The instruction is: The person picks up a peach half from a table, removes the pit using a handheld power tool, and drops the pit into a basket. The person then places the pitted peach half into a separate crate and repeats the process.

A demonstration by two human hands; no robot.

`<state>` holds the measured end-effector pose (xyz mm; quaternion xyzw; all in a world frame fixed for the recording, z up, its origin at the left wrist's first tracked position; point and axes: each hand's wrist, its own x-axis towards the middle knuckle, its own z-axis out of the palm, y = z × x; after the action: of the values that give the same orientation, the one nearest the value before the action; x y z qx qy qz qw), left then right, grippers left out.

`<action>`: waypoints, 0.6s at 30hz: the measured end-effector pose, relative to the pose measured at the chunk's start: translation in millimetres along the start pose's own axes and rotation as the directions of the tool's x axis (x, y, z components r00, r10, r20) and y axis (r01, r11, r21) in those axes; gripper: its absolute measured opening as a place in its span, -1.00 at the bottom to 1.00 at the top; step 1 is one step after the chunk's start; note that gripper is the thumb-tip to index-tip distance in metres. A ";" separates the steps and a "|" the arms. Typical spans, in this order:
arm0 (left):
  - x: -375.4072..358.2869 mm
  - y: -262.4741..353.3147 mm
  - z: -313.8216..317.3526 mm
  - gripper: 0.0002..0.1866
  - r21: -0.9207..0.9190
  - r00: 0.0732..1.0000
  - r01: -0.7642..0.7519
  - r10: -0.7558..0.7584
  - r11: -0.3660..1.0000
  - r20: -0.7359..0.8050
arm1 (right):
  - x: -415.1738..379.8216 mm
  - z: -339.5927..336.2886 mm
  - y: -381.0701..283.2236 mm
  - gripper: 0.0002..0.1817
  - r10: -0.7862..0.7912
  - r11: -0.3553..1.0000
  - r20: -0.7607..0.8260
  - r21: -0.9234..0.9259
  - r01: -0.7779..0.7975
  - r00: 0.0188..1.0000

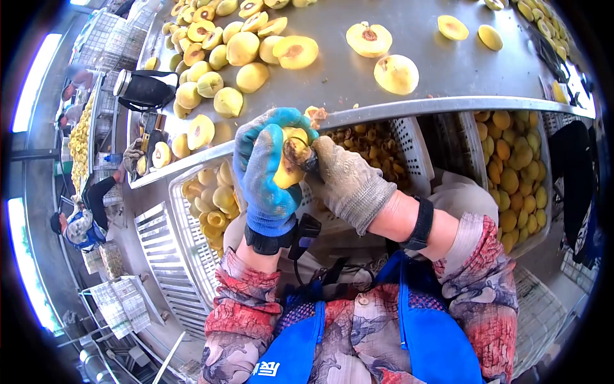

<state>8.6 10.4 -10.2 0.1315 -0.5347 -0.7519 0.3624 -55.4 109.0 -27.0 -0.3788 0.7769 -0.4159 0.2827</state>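
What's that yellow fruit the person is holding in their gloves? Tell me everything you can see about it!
The yellow fruit looks like a peach half, with smooth yellow flesh and a brown patch where the pit sits. The left hand, in a blue glove, cups it from the side. The right hand, in a grey knit glove, presses at the brown middle; whether it holds a tool is hard to tell. The fruit is held above the white slotted crates, just in front of the metal table's edge.
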 end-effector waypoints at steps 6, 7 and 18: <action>-1.2 0.6 -6.8 -0.77 0.155 0.996 -0.086 0.079 0.984 0.048 | -3.9 6.4 2.5 -0.67 -0.100 0.990 -0.028 0.101 0.102 0.995; -2.1 1.0 -5.4 -0.77 0.194 0.992 -0.119 0.112 0.974 0.050 | -3.5 7.1 3.1 -0.67 -0.108 0.988 -0.029 0.110 0.110 0.994; -2.4 2.3 -9.9 -0.73 0.299 0.998 -0.046 0.035 0.953 0.045 | -6.2 2.1 -6.4 -0.54 0.069 0.971 0.156 0.214 -0.102 0.985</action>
<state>17.0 4.6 -12.5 0.1593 -0.6520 -0.6570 0.3432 -48.2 110.8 -21.8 -0.3409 0.7182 -0.4581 0.3977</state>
